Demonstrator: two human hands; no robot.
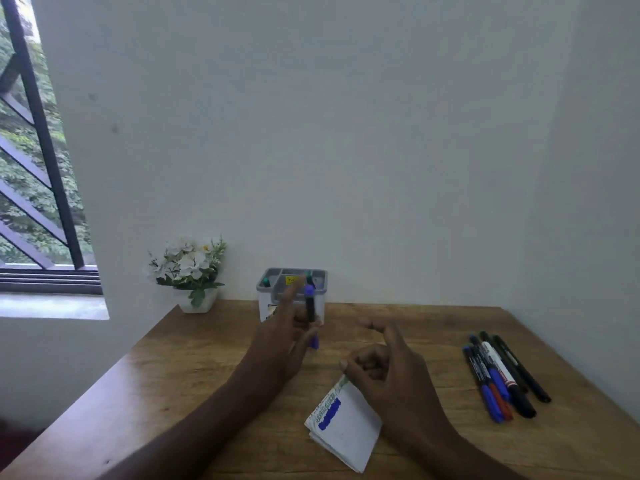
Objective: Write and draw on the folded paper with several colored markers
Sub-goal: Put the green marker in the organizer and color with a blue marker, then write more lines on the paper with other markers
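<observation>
— In the head view, what does the left hand (287, 337) hold?
— It grips a blue marker (310, 313) upright, index finger stretched out, near the grey organizer (292, 289).
— And the right hand (384, 365)?
— Fingers loosely curled, holding nothing, above the folded paper (346, 427) on the table (207, 375). Contact with the paper I cannot tell.

The yellow label (291, 279) on the grey organizer (291, 292) is too blurred to read.

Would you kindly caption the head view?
Left hand holds a purple-capped black marker above a wooden desk.
</observation>
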